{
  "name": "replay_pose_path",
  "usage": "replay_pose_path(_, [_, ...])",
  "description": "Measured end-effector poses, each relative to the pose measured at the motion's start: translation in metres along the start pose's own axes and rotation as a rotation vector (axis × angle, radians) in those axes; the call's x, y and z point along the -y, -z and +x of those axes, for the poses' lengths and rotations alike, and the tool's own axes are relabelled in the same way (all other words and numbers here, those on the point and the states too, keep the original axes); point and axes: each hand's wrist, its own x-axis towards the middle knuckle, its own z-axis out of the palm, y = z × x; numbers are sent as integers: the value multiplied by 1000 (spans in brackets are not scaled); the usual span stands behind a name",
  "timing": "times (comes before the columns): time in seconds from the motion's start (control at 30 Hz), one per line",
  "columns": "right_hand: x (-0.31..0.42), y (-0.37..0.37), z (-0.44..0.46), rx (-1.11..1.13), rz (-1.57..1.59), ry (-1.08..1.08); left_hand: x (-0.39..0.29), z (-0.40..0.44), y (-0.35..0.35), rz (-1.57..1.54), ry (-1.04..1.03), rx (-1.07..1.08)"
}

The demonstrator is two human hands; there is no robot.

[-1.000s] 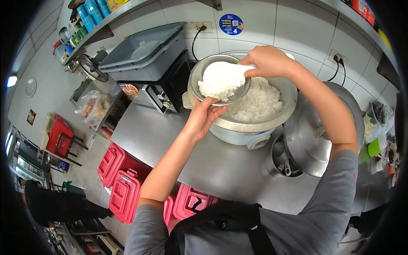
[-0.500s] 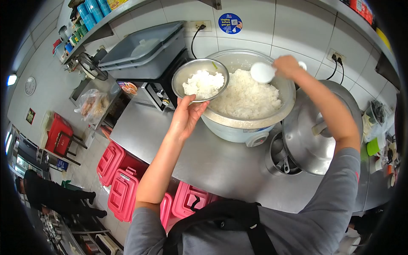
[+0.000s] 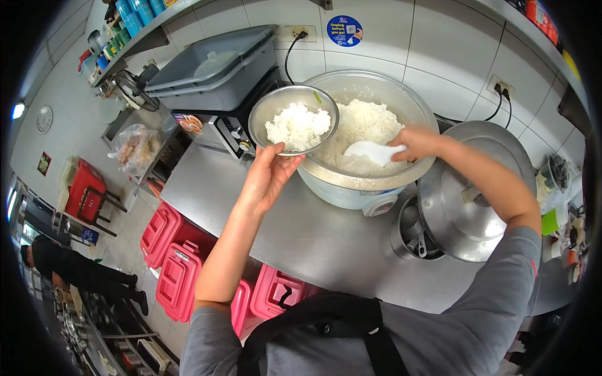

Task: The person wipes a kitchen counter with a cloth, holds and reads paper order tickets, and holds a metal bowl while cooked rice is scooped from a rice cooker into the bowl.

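My left hand (image 3: 270, 178) grips a metal bowl (image 3: 256, 130) from below and in front, its thumb on the rim. Cooked rice (image 3: 297, 128) fills part of the bowl, and a green strip (image 3: 317, 97) clings to the inner wall. Closed around the handle of a white rice paddle (image 3: 370, 151), my right hand (image 3: 416, 143) is inside the big rice cooker (image 3: 342, 190). The paddle's blade rests against the rice (image 3: 365, 119) in the pot, near the front side. The bowl overlaps the cooker's left rim.
A large metal lid (image 3: 461, 219) leans right of the cooker, beside a metal pot (image 3: 403, 240) holding utensils. Grey tubs (image 3: 210, 81) sit on a microwave (image 3: 219, 135) at left. Pink lidded bins (image 3: 177, 282) stand below the steel counter (image 3: 301, 232). A person in black (image 3: 81, 266) is far left.
My right hand has come down and toward me, bringing the paddle from above the pot's back right onto the rice near the front. The bowl stays nearly in place.
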Motion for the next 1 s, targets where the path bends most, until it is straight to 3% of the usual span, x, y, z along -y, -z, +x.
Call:
replay_pose_path(0.13, [14,-5,10,79,10,-26,-2,0,-1,32,21,15])
replay_pose_path(0.3, [-3,-11,16,169,292,-66,-1,2,-17,171,-65,19])
replay_pose_path(0.8, [-23,1,19,273,481,-91,-3,41,-10,344,-177,-81])
replay_pose_path(1.0, [-31,44,5,97,472,-97,-5,43,-7,451,-226,-58])
